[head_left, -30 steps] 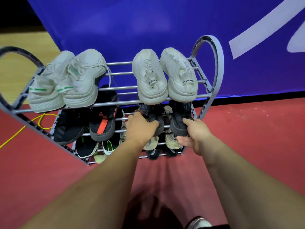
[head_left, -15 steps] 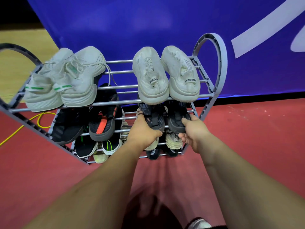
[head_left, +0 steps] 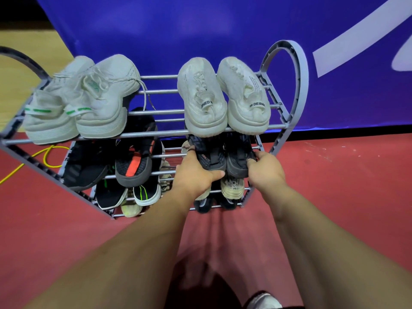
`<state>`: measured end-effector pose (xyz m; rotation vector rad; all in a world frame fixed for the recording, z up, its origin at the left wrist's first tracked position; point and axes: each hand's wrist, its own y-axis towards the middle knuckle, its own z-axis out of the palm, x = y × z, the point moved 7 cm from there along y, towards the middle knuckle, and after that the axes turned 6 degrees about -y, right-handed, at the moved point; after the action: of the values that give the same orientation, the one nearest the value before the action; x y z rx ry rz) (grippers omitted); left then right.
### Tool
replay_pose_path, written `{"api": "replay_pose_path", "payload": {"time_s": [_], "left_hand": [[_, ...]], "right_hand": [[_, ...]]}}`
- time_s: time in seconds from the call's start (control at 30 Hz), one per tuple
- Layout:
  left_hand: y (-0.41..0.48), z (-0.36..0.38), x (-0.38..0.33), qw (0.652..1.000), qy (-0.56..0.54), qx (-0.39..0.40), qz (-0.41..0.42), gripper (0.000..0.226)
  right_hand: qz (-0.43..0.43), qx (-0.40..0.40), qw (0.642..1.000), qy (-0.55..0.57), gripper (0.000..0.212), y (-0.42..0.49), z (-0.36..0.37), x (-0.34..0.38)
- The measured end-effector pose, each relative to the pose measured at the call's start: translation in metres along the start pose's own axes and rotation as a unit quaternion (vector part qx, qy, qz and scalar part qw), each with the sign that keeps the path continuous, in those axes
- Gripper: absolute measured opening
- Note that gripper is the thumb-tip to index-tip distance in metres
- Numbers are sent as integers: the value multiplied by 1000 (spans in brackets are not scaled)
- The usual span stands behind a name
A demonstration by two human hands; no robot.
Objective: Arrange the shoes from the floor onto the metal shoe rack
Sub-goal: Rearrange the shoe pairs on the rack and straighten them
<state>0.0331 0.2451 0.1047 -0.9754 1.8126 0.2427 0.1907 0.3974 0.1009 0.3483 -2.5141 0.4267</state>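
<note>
While both hands, left hand [head_left: 196, 172] and right hand [head_left: 265, 172], grip dark sneakers [head_left: 223, 155] on the metal shoe rack's [head_left: 287, 90] middle tier, no floor shoes remain visible.

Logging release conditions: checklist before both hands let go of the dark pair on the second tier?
1. Left hand grip on left dark sneaker: ok, thumb under heel.
2. Right hand grip on right dark sneaker: ok.
3. Both soles resting on second-tier rods: cannot tell, hands and the white sneakers above hide them.
4. Heels level with each other: ok, roughly.
5. Clear of neighbouring black-and-orange sneaker: ok, gap visible.
6. Shoe rack upright: cannot tell, wide-angle distortion.
</note>
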Motion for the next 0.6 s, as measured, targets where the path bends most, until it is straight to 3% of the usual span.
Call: {"api": "replay_pose_path", "payload": {"time_s": [0.1, 0.3, 0.6], "left_hand": [[1, 0, 1, 1000, -3, -7, -2, 78], [2, -2, 1, 1000, 5, -4, -2, 64], [2, -4, 0, 1000, -9, 2, -2, 70]], "right_hand": [[-6, -12, 1000, 3, 26, 0, 0, 1], [-4, -26, 999, 22, 29, 0, 2, 0], [0, -17, 999, 28, 28, -1, 3, 2]]}}
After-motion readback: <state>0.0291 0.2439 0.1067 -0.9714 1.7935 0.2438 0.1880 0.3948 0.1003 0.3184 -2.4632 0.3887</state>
